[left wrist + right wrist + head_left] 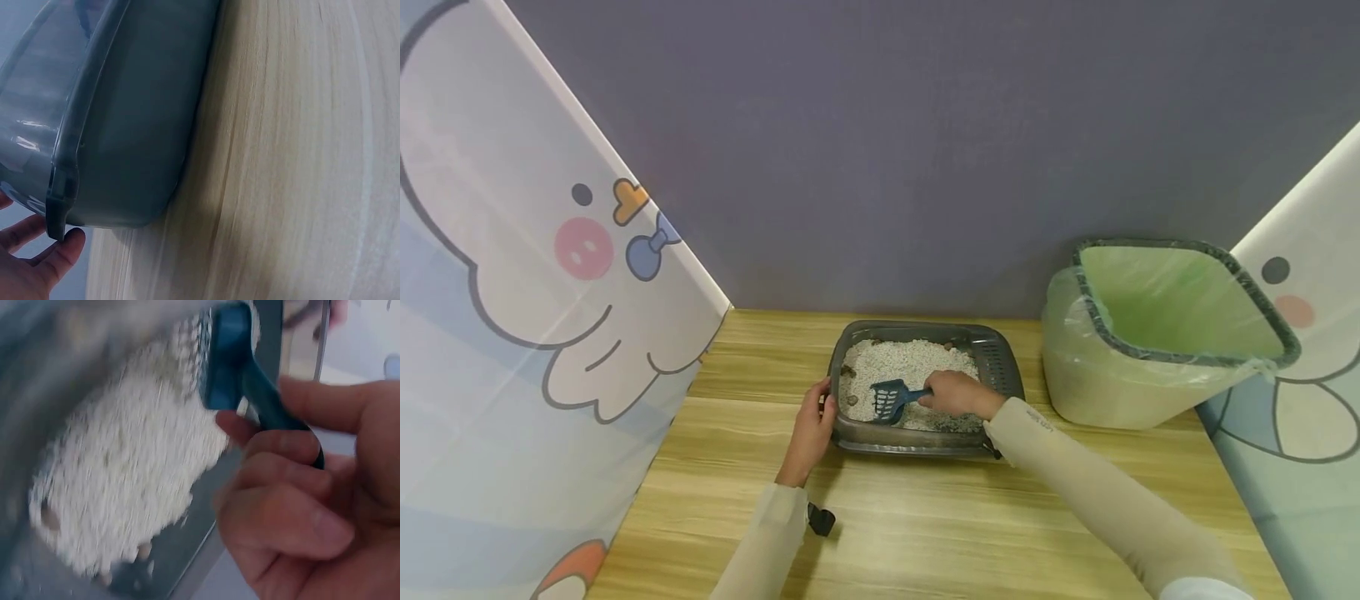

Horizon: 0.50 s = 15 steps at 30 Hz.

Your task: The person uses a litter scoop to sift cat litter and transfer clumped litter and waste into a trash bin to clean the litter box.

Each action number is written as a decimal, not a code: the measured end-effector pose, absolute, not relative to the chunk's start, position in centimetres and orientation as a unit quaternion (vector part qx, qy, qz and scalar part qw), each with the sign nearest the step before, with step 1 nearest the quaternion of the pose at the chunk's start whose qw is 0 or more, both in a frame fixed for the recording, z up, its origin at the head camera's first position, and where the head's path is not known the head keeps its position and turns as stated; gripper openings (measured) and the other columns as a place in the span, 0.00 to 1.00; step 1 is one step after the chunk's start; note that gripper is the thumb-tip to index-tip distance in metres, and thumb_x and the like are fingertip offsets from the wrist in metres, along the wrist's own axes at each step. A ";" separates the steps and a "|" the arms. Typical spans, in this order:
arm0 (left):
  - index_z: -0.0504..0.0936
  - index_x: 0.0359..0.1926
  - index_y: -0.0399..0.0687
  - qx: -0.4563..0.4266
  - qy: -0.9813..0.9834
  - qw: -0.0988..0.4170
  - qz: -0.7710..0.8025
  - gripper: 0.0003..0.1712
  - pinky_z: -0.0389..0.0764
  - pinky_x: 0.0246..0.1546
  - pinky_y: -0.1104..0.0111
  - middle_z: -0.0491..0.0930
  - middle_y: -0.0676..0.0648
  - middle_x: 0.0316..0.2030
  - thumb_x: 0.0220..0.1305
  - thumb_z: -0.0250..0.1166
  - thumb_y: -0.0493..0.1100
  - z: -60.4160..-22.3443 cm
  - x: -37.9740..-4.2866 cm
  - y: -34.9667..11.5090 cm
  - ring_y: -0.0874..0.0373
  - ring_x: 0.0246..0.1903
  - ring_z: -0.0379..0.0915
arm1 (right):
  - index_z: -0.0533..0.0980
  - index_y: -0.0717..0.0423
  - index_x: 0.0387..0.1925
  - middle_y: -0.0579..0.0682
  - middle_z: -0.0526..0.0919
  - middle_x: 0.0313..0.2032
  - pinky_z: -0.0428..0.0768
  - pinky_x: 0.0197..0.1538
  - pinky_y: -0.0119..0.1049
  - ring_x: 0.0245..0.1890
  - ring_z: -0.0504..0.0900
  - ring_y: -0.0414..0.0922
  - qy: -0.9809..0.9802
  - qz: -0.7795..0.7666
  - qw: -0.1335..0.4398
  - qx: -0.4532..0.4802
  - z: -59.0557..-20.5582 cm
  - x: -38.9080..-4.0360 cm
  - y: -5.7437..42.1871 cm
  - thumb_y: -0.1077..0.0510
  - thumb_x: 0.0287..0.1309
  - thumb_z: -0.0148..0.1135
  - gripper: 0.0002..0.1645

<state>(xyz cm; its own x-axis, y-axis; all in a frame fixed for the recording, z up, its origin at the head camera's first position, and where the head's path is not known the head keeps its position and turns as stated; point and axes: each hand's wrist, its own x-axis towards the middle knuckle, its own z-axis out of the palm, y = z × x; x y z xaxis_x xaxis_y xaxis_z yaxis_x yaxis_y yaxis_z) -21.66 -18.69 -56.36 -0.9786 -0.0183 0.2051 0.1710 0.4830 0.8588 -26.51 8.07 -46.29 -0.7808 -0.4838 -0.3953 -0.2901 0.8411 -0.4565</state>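
A dark grey litter box (887, 446) stands on the wooden surface, holding pale granular litter (902, 360) with some brown clumps. At its left end my left hand (813, 423) holds the rim; the left wrist view shows thumb and fingers on either side of the rim's corner (60, 206). My right hand (953, 392) grips the handle of a dark blue slotted litter scoop (889, 398) above the litter. The right wrist view shows curled fingers (281, 506) around that handle, with the scoop's head (230, 356) tilted. Its contents are unclear there.
To the right of the box stands a large bin (1105, 383) with a translucent liner bag folded over its dark rim. A grey wall (880, 167) rises behind. Cartoon-printed panels (512, 250) flank the wooden surface (910, 525) on both sides.
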 end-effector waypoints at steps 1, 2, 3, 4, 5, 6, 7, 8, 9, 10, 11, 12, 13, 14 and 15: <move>0.63 0.66 0.39 -0.044 -0.856 0.092 -0.506 0.25 0.76 0.37 0.58 0.71 0.40 0.53 0.75 0.46 0.46 -56.3 -21.6 -18.7 0.51 0.40 0.73 | 0.80 0.59 0.31 0.44 0.69 0.16 0.66 0.24 0.35 0.13 0.61 0.38 0.926 -0.188 0.252 -0.210 -46.5 -26.1 7.7 0.52 0.69 0.52 0.17; 0.63 0.67 0.39 -0.046 -0.857 0.091 -0.505 0.25 0.75 0.37 0.58 0.71 0.40 0.53 0.75 0.46 0.46 -56.3 -21.6 -18.8 0.51 0.41 0.73 | 0.78 0.59 0.26 0.45 0.66 0.13 0.66 0.23 0.36 0.11 0.59 0.39 0.926 -0.194 0.249 -0.206 -46.6 -25.7 7.3 0.52 0.69 0.51 0.20; 0.63 0.67 0.39 -0.046 -0.858 0.089 -0.504 0.25 0.76 0.37 0.58 0.71 0.40 0.53 0.75 0.46 0.46 -56.3 -21.6 -18.8 0.51 0.40 0.73 | 0.76 0.57 0.20 0.45 0.63 0.11 0.65 0.22 0.36 0.10 0.56 0.40 0.928 -0.198 0.243 -0.201 -46.8 -25.4 7.0 0.52 0.70 0.50 0.22; 0.62 0.67 0.39 -0.047 -0.858 0.089 -0.503 0.25 0.75 0.37 0.58 0.70 0.40 0.53 0.75 0.46 0.46 -56.2 -21.6 -18.8 0.51 0.40 0.73 | 0.73 0.56 0.17 0.45 0.61 0.10 0.65 0.21 0.35 0.10 0.55 0.40 0.930 -0.202 0.234 -0.197 -47.0 -25.2 6.6 0.52 0.70 0.49 0.24; 0.62 0.67 0.39 -0.046 -0.858 0.090 -0.504 0.25 0.76 0.37 0.58 0.70 0.40 0.54 0.75 0.46 0.46 -56.2 -21.6 -18.8 0.51 0.40 0.73 | 0.70 0.54 0.15 0.45 0.60 0.09 0.64 0.21 0.35 0.09 0.54 0.40 0.932 -0.210 0.223 -0.193 -47.2 -25.0 6.3 0.52 0.71 0.49 0.26; 0.62 0.67 0.40 -0.046 -0.858 0.090 -0.504 0.25 0.76 0.36 0.59 0.70 0.40 0.54 0.75 0.46 0.46 -56.2 -21.6 -18.9 0.52 0.40 0.73 | 0.67 0.52 0.13 0.45 0.59 0.08 0.63 0.20 0.35 0.09 0.53 0.40 0.933 -0.219 0.214 -0.188 -47.5 -24.9 6.0 0.52 0.71 0.48 0.27; 0.62 0.67 0.40 -0.046 -0.858 0.090 -0.504 0.25 0.76 0.36 0.59 0.70 0.40 0.54 0.75 0.46 0.46 -56.2 -21.6 -18.9 0.52 0.40 0.73 | 0.65 0.51 0.12 0.45 0.58 0.08 0.62 0.19 0.35 0.08 0.53 0.40 0.935 -0.225 0.206 -0.184 -47.7 -24.9 5.7 0.52 0.71 0.47 0.28; 0.62 0.67 0.40 -0.047 -0.858 0.091 -0.504 0.25 0.75 0.36 0.59 0.70 0.40 0.54 0.75 0.46 0.46 -56.2 -21.5 -18.9 0.52 0.40 0.73 | 0.64 0.50 0.11 0.45 0.58 0.07 0.61 0.18 0.35 0.08 0.53 0.40 0.936 -0.229 0.200 -0.179 -47.9 -25.0 5.5 0.52 0.72 0.47 0.29; 0.63 0.67 0.40 -0.046 -0.856 0.092 -0.506 0.25 0.75 0.36 0.60 0.71 0.40 0.54 0.75 0.46 0.46 -56.1 -21.5 -18.8 0.52 0.40 0.73 | 0.63 0.50 0.11 0.45 0.58 0.07 0.61 0.18 0.35 0.08 0.53 0.40 0.937 -0.232 0.196 -0.175 -48.2 -25.2 5.3 0.52 0.72 0.46 0.29; 0.63 0.67 0.40 -0.046 -0.856 0.092 -0.507 0.24 0.75 0.36 0.60 0.71 0.40 0.53 0.75 0.46 0.46 -56.1 -21.5 -18.8 0.52 0.40 0.73 | 0.64 0.50 0.11 0.45 0.59 0.07 0.61 0.18 0.35 0.08 0.54 0.40 0.938 -0.234 0.191 -0.172 -48.4 -25.3 5.1 0.52 0.72 0.45 0.29; 0.63 0.67 0.40 -0.047 -0.855 0.092 -0.509 0.24 0.76 0.36 0.60 0.71 0.40 0.53 0.75 0.46 0.45 -56.1 -21.5 -18.8 0.51 0.40 0.73 | 0.65 0.50 0.12 0.45 0.60 0.08 0.61 0.17 0.35 0.08 0.55 0.40 0.938 -0.237 0.188 -0.167 -48.6 -25.5 5.0 0.51 0.72 0.45 0.29; 0.63 0.66 0.40 -0.047 -0.853 0.093 -0.511 0.24 0.76 0.36 0.60 0.71 0.40 0.53 0.75 0.46 0.45 -56.0 -21.5 -18.8 0.51 0.40 0.73 | 0.66 0.52 0.13 0.46 0.62 0.08 0.61 0.17 0.35 0.09 0.56 0.40 0.939 -0.240 0.188 -0.161 -48.8 -25.8 4.8 0.51 0.72 0.45 0.29; 0.63 0.66 0.40 -0.049 -0.852 0.094 -0.513 0.24 0.76 0.37 0.59 0.71 0.40 0.53 0.75 0.47 0.45 -56.0 -21.4 -18.7 0.51 0.40 0.73 | 0.68 0.53 0.15 0.47 0.64 0.10 0.62 0.17 0.35 0.09 0.58 0.41 0.940 -0.240 0.188 -0.154 -48.9 -26.0 4.7 0.51 0.72 0.44 0.27; 0.63 0.66 0.39 -0.050 -0.850 0.095 -0.515 0.24 0.76 0.37 0.59 0.71 0.39 0.52 0.74 0.47 0.45 -55.9 -21.4 -18.7 0.50 0.40 0.73 | 0.70 0.54 0.18 0.48 0.67 0.12 0.64 0.18 0.36 0.10 0.60 0.41 0.941 -0.238 0.186 -0.149 -49.1 -26.2 4.7 0.50 0.72 0.44 0.25; 0.63 0.66 0.39 -0.049 -0.850 0.095 -0.517 0.24 0.76 0.37 0.59 0.71 0.39 0.52 0.74 0.47 0.45 -55.9 -21.4 -18.7 0.50 0.40 0.73 | 0.72 0.56 0.23 0.48 0.69 0.14 0.65 0.19 0.36 0.11 0.62 0.42 0.943 -0.235 0.185 -0.145 -49.2 -26.5 4.7 0.50 0.72 0.44 0.23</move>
